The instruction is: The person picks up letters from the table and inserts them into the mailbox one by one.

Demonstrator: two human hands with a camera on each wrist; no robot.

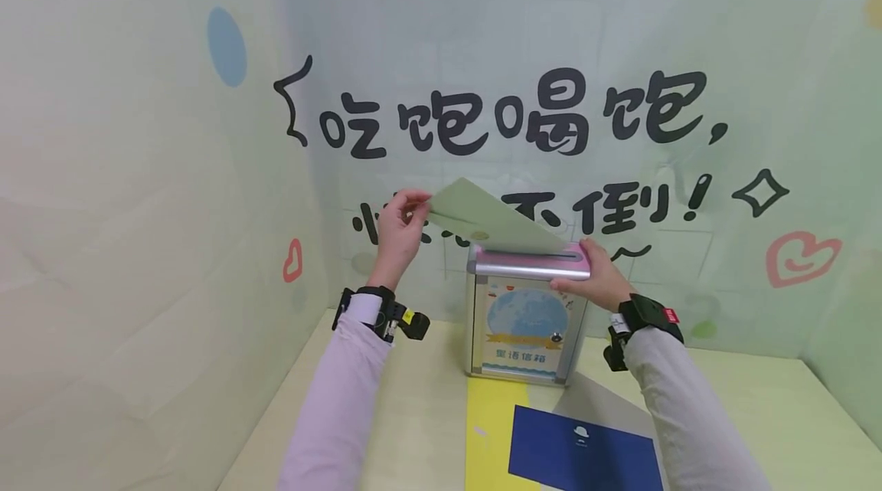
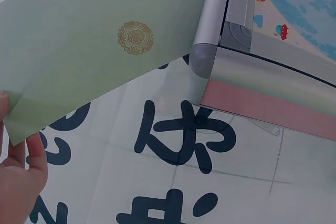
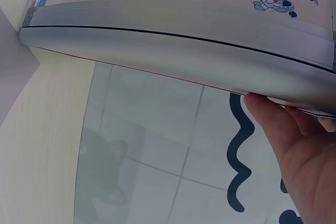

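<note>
My left hand pinches one corner of a pale green envelope bearing a gold round seal. The envelope slants down to the right, its lower edge right at the slot in the pink top of a suggestion box. In the left wrist view, the left hand holds the envelope's outer corner between thumb and fingers. Upright on the table, the box has a silver frame and a door printed with a blue globe and a lock. My right hand grips the box's upper right end, thumb at the front.
A dark blue envelope with a small white hat print lies on the table in front of the box, partly over a yellow sheet. Behind stands a wall with large black lettering; another wall is on the left.
</note>
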